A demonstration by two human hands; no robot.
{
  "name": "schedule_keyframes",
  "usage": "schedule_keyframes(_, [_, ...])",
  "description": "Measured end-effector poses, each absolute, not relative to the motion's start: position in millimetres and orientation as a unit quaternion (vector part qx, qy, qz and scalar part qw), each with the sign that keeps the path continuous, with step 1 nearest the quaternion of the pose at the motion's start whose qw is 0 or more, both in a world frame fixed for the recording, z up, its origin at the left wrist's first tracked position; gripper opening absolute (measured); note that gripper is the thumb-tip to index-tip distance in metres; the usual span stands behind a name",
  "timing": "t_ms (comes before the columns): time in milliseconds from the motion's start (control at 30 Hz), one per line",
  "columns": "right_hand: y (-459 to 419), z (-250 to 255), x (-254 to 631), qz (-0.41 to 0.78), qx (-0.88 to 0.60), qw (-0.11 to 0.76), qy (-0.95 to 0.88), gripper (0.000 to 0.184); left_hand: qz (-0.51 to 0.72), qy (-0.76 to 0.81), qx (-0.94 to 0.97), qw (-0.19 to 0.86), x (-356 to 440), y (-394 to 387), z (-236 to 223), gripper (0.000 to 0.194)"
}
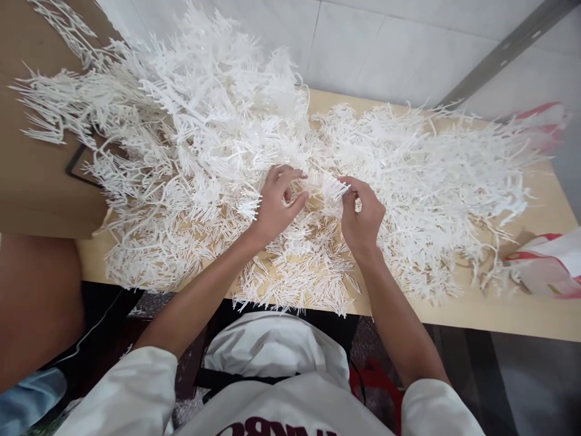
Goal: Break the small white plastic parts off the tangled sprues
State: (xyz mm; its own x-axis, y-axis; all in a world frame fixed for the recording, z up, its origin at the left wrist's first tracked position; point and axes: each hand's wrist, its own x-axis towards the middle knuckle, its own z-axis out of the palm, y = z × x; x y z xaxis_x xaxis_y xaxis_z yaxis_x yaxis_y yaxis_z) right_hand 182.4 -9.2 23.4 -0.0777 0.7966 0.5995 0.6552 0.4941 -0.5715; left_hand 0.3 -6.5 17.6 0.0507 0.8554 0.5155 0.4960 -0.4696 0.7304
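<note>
My left hand (276, 204) hovers at the front of the large heap of white branching plastic pieces (213, 115). Its fingers are curved, with the thumb apart from them and nothing visible between. Just to the right, my right hand (364, 216) pinches a small white plastic sprig (334, 186) between thumb and fingertips; its thin prongs stick out toward the left. Below both hands, many short loose white sticks (295, 281) lie scattered along the table's front edge. A second, flatter pile of white branched pieces (431, 181) spreads out beside my right hand.
A cardboard box (40, 181) stands at the left, partly under the heap. Red-and-white plastic bags (551, 263) lie at the right end of the wooden table (490, 318). Behind is a tiled wall (363, 48) with a metal bar (503, 57). Another person's limb (40, 303) shows at lower left.
</note>
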Motion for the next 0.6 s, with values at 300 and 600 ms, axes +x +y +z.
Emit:
schedule_keyframes(300, [-15.2,31.6,172.9,0.347,-0.39,0.478,-0.707,0.018,0.399,0.406,0.787,0.236,1.7,-10.8,14.8,0.045])
schedule_keyframes(600, [-15.1,24.0,175.1,0.22,-0.456,0.474,-0.72,0.02,0.391,0.423,0.782,0.239,3.7,-11.7,17.3,0.034])
